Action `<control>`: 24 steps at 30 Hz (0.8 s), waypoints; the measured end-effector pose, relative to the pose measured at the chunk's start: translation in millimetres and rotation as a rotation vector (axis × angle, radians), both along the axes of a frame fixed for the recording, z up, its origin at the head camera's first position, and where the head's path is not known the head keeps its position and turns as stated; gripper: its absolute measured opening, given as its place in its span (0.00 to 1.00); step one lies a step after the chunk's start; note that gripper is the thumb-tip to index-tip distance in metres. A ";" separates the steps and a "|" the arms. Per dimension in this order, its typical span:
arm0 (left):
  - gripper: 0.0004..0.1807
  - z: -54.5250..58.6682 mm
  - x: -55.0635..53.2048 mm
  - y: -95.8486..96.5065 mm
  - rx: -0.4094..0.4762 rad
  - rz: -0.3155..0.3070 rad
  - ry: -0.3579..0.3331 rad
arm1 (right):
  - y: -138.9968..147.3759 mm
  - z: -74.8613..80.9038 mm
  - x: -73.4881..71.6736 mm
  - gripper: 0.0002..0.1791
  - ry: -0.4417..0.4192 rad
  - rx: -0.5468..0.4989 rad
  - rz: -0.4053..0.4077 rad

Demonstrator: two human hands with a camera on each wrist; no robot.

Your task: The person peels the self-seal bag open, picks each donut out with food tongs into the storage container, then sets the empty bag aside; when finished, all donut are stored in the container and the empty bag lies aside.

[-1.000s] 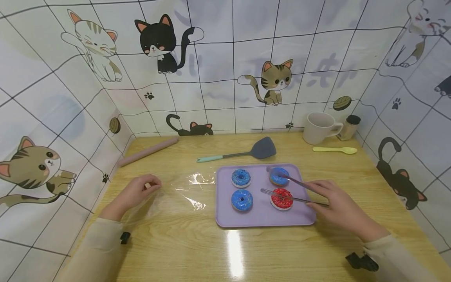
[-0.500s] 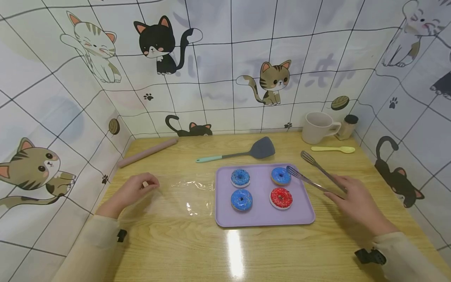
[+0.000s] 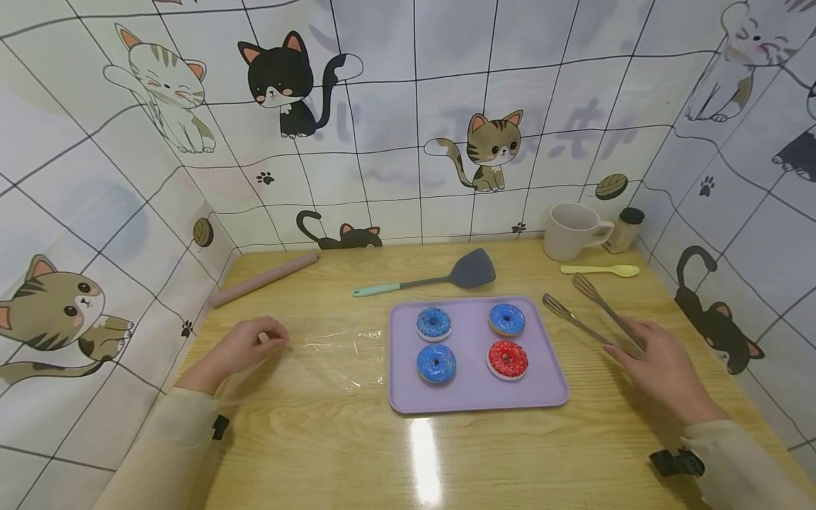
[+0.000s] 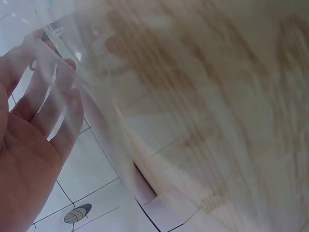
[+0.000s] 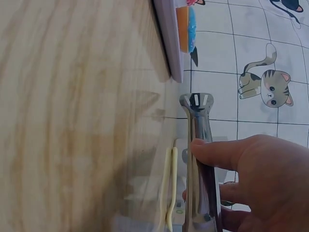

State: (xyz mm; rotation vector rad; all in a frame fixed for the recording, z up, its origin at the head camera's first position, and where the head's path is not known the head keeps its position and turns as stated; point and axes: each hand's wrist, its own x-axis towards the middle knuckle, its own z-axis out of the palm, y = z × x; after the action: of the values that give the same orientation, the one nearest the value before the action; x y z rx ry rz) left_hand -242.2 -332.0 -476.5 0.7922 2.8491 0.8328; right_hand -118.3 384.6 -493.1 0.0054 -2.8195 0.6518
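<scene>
My right hand (image 3: pixel 666 368) grips metal tongs (image 3: pixel 585 327) to the right of the lilac tray (image 3: pixel 470 397); their slotted ends are apart with nothing between them. In the right wrist view the thumb presses along the tongs (image 5: pixel 205 181). Two blue doughnuts (image 3: pixel 436 364) lie on the tray's left side. A third blue doughnut (image 3: pixel 507 320) lies behind a red doughnut (image 3: pixel 507 360) on the right side. At the left, my left hand (image 3: pixel 245 347) pinches a clear plastic bag or sheet (image 3: pixel 344 354) that stretches towards the tray. This plastic (image 4: pixel 193 96) fills much of the left wrist view.
Behind the tray lies a spatula (image 3: pixel 472 270) with a mint handle. A pinkish rolling pin (image 3: pixel 264 278) rests at the back left. A mug (image 3: pixel 569 234), a black-capped jar (image 3: pixel 625 230) and a yellow spoon (image 3: pixel 599 270) occupy the back right. Cat-printed walls enclose the table.
The tongs have swung right, away from above the doughnuts, to beside the tray. All the doughnuts stay on the tray. My left hand has barely moved.
</scene>
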 end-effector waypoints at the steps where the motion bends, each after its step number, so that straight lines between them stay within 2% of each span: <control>1: 0.03 -0.7 -0.1 0.2 -0.001 0.000 -0.003 | 1.4 -1.0 0.1 0.38 -0.005 0.004 -0.005; 6: 0.02 -1.9 -0.5 2.1 -0.015 -0.007 -0.023 | 7.2 -4.8 1.3 0.39 -0.022 0.027 -0.014; 12: 0.02 -0.4 0.3 4.2 -0.020 -0.018 -0.038 | 9.9 -5.4 0.5 0.45 -0.107 0.043 -0.024; 16: 0.03 -1.2 0.8 3.7 -0.027 0.001 -0.043 | 8.8 -4.0 -1.0 0.48 -0.163 0.050 -0.016; 20: 0.02 -2.2 4.2 1.6 -0.040 0.032 -0.060 | 7.1 -1.6 -5.7 0.58 -0.234 0.051 -0.010; 24: 0.03 -3.7 6.4 0.4 -0.048 0.058 -0.086 | 2.1 1.0 -12.6 0.66 -0.229 0.076 -0.011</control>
State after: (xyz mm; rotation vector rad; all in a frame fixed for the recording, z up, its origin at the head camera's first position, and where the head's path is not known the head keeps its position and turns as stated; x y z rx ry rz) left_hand -235.8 -331.6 -480.2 0.6554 2.8171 0.7821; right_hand -130.9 386.8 -492.1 -0.0757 -3.0603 0.5761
